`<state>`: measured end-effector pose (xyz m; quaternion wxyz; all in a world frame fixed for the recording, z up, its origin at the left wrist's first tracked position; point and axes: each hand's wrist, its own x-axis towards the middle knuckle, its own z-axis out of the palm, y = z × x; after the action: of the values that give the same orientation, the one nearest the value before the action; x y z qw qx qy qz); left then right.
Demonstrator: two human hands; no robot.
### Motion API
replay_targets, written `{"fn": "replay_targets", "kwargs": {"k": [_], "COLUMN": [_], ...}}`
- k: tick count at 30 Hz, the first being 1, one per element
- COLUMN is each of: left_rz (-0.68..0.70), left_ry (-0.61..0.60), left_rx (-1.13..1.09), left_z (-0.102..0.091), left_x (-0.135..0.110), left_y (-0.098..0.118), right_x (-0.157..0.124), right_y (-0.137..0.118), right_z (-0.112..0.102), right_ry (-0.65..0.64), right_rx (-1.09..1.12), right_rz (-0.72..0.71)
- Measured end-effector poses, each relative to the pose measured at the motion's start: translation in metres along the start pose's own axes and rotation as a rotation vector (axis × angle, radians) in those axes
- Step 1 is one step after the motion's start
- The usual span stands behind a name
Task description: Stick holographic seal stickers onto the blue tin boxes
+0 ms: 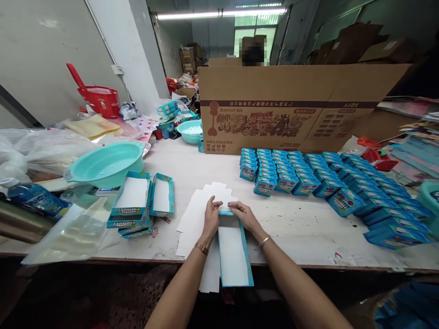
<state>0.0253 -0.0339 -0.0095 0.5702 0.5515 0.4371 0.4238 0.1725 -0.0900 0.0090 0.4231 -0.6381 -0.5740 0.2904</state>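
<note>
Nearest us, a half-folded blue-edged white carton tray [233, 251] lies on the counter [302, 224] atop flat white card blanks [195, 214], long axis running away from us. Our left hand [211, 217] & right hand [244, 215] pinch its far end, close together w/ equal reach.

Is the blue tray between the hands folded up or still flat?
Folded up: the blue tray shows raised side walls around its white floor; both hands pinch its far end.
</note>
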Motion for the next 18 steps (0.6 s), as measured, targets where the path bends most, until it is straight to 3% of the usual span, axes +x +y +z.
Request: {"fn": "replay_targets", "kwargs": {"k": [4,9,14,18], "left_rz": [-0.025,-0.012,0.029,0.069], "left_ry": [-0.155,-0.195,-0.159,-0.186], "left_rx": [0.056,0.174,0.337,0.57], "left_z": [-0.009,-0.001,0.014,0.009], "left_x": [0.005,-0.001,-0.017,-0.018], "left_y": [-0.002,-0.002,-0.001,0.011], "right_x": [0.005,0.029,0.039,0.038], "right_y": [-0.013,-0.037,-0.051,-0.052], "right_z": [-0.023,-0.027,-0.03,-0.028], "right_ry": [-0.248,-0.481,-0.586,-0.633], "right_rx": [-0.327,-0.66,-0.841,-0.954], "right_rz": [-0.058,-0.077,-0.122,-0.193]}}
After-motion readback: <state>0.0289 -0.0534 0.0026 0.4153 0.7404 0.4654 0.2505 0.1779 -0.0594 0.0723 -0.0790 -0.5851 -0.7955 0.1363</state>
